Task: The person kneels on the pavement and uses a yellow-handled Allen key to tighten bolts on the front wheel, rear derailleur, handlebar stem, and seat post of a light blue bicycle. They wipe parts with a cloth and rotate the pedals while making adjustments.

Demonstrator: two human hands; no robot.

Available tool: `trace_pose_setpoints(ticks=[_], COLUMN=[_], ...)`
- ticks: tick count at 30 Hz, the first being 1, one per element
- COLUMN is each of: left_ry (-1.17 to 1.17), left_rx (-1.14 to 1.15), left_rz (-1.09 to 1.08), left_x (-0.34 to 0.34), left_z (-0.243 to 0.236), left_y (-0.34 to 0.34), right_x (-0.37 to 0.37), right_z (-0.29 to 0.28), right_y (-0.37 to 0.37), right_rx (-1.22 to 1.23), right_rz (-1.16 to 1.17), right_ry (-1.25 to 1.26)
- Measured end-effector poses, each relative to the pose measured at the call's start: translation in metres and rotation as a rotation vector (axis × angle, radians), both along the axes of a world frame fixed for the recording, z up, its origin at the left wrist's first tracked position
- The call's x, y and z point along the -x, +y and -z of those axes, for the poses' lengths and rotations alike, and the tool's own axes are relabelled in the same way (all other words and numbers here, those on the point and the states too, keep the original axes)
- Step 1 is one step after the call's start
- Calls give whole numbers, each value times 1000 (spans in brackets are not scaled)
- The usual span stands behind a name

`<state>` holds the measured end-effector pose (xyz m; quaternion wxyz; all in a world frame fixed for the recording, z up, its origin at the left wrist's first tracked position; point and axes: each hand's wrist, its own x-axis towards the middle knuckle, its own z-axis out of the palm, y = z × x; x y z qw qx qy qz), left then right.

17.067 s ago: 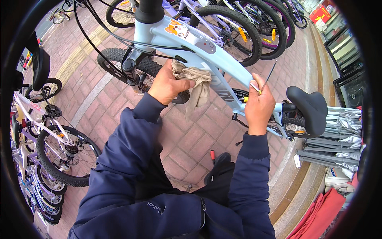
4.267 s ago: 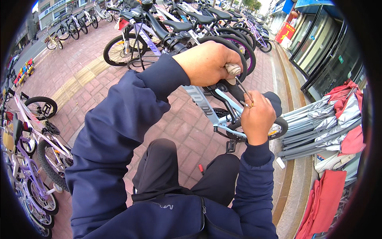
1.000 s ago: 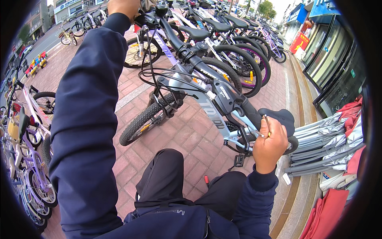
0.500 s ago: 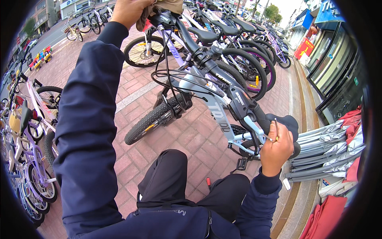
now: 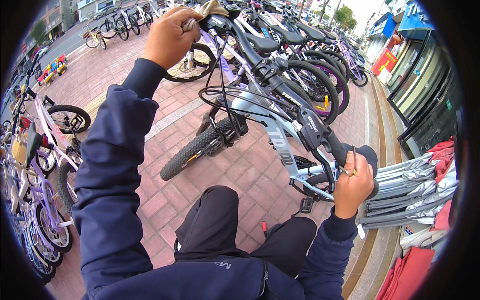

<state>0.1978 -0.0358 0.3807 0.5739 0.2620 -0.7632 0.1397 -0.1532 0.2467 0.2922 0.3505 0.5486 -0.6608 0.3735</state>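
A pale blue bicycle [image 5: 275,142] stands in front of me, with its black handlebar [image 5: 265,72] running across toward both my hands. My left hand [image 5: 172,37] is closed on a beige cloth [image 5: 212,8], bunched against the handlebar's far left end. At the other end, by the black right grip [image 5: 336,149], my right hand [image 5: 352,185] is closed on a thin rod [image 5: 354,154] that sticks up past the fingers; its kind is unclear. Black cables [image 5: 215,93] loop ahead of the frame. The knobby front wheel [image 5: 200,150] is turned to the left.
Several parked bicycles [image 5: 310,75] line the far side, and more bicycles [image 5: 42,185] crowd the left. Folded poles with silver and red fabric [image 5: 410,185] lie on the steps [image 5: 372,240] at right. A red-handled item [image 5: 264,226] lies on the brick paving between my knees.
My left hand and the cloth have come lower and rightward in view, showing more of the hand. The bicycle and my right hand appear shifted slightly right.
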Motion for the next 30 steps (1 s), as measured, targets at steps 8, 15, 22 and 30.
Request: trace_pose_setpoints(ticks=[8, 15, 22, 30], left_ry=[155, 193, 910, 739], left_rx=[-388, -595, -782, -887], left_rz=[262, 255, 368, 412], left_x=[15, 13, 9, 105], left_z=[19, 58, 158, 222], left_y=[32, 35, 35, 23], right_x=[-3, -2, -3, -6], right_z=[1, 0, 1, 0], right_y=[2, 3, 4, 5], right_rx=[-2, -13, -10, -25], right_rz=[3, 6, 8, 31], right_ry=[5, -4, -14, -58])
